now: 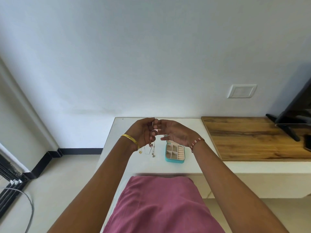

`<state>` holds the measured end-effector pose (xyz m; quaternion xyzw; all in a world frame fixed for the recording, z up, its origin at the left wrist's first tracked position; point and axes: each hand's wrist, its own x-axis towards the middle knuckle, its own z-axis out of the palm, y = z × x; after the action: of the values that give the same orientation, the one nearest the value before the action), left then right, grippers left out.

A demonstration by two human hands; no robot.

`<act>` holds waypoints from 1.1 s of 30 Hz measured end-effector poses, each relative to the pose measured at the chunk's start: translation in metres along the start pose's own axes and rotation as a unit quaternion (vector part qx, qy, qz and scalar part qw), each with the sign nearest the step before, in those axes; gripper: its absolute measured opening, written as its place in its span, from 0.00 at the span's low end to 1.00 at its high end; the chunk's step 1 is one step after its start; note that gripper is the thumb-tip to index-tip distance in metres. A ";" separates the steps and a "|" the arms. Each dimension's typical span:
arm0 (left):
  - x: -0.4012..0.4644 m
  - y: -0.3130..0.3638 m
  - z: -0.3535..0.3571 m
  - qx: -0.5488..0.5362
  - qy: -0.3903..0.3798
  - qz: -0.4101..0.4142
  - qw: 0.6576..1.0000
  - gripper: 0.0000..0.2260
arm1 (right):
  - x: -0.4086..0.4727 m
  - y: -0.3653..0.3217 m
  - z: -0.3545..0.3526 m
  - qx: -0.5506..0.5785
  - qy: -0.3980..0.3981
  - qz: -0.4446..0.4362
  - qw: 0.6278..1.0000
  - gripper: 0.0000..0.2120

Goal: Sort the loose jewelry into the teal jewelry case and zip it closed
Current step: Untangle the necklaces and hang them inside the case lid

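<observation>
White table (193, 132) against pale wall; left hand (143, 132) pinches a chain (152, 147), right hand (176, 132) relaxed.

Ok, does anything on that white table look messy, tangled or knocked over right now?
Nothing stands out. The teal jewelry case sits open and flat on the white table. A few necklaces lie loose beside it, waiting to be sorted. The left hand pinches a thin chain, raised above the table with the right hand close by.
</observation>
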<state>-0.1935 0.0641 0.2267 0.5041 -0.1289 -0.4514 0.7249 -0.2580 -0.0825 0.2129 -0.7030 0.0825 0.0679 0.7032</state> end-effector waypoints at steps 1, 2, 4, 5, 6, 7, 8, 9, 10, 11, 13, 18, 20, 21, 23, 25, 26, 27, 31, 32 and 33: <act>0.000 0.000 0.001 0.010 0.000 -0.002 1.000 0.13 | 0.002 -0.001 0.004 -0.011 0.004 0.002 1.000 0.12; 0.001 0.001 0.000 0.017 0.000 -0.002 1.000 0.12 | 0.005 -0.001 0.006 -0.023 0.009 0.004 1.000 0.11; 0.001 0.003 -0.003 0.014 0.003 0.000 1.000 0.12 | 0.006 0.001 0.006 -0.045 0.016 0.014 0.999 0.08; 0.001 0.004 -0.006 0.008 0.006 0.001 1.000 0.12 | 0.005 0.003 0.004 -0.047 0.017 0.023 0.998 0.07; 0.000 0.005 -0.009 0.005 0.009 0.002 1.000 0.12 | 0.005 0.007 0.002 -0.043 0.017 0.031 0.998 0.07; 0.000 0.005 -0.011 0.005 0.013 0.004 1.000 0.13 | 0.004 0.011 -0.001 -0.033 0.020 0.038 0.999 0.07; -0.001 0.006 -0.013 0.005 0.015 0.005 1.000 0.13 | 0.003 0.014 -0.003 -0.017 0.026 0.041 0.999 0.08; -0.001 0.006 -0.016 0.004 0.018 0.008 1.000 0.13 | 0.001 0.018 -0.006 0.001 0.032 0.043 0.999 0.08; -0.001 0.005 -0.018 0.003 0.024 0.011 1.000 0.13 | 0.001 0.021 -0.011 0.024 0.039 0.044 0.998 0.09; -0.002 0.004 -0.022 0.006 0.033 0.014 0.999 0.13 | -0.001 0.024 -0.015 0.048 0.047 0.044 0.997 0.09; -0.001 -0.002 -0.030 0.019 0.061 0.017 0.998 0.13 | -0.003 0.026 -0.023 0.105 0.070 0.041 0.991 0.10; 0.000 -0.027 -0.052 0.010 0.137 0.013 0.990 0.13 | -0.005 0.008 -0.036 0.284 0.171 -0.026 0.943 0.13; 0.000 -0.035 -0.057 0.010 0.152 0.015 0.988 0.13 | -0.007 -0.003 -0.036 0.271 0.178 -0.040 0.945 0.14; 0.001 -0.038 -0.058 0.012 0.156 0.015 0.988 0.13 | -0.008 -0.008 -0.036 0.260 0.177 -0.044 0.948 0.14; 0.001 -0.043 -0.059 0.019 0.159 0.016 0.987 0.13 | -0.008 -0.016 -0.032 0.254 0.171 -0.053 0.951 0.14; 0.002 -0.045 -0.057 0.032 0.152 0.018 0.988 0.13 | -0.009 -0.023 -0.026 0.254 0.157 -0.064 0.952 0.14; 0.001 -0.046 -0.056 0.044 0.144 0.019 0.988 0.13 | -0.009 -0.026 -0.023 0.252 0.150 -0.069 0.953 0.14; 0.001 -0.046 -0.055 0.060 0.136 0.018 0.989 0.14 | -0.009 -0.028 -0.020 0.248 0.144 -0.071 0.955 0.14; -0.002 -0.045 -0.053 0.135 0.117 0.002 0.984 0.16 | -0.010 -0.039 -0.004 0.220 0.149 -0.087 0.960 0.14; -0.001 -0.045 -0.054 0.146 0.117 -0.001 0.982 0.16 | -0.010 -0.043 -0.001 0.218 0.155 -0.092 0.959 0.14; -0.001 -0.044 -0.055 0.155 0.117 0.000 0.981 0.16 | -0.010 -0.047 0.003 0.217 0.163 -0.093 0.958 0.14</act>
<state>-0.1823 0.0949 0.1648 0.6595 -0.1112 -0.3636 0.6485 -0.2581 -0.0793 0.2609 -0.5397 0.1427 -0.1328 0.8190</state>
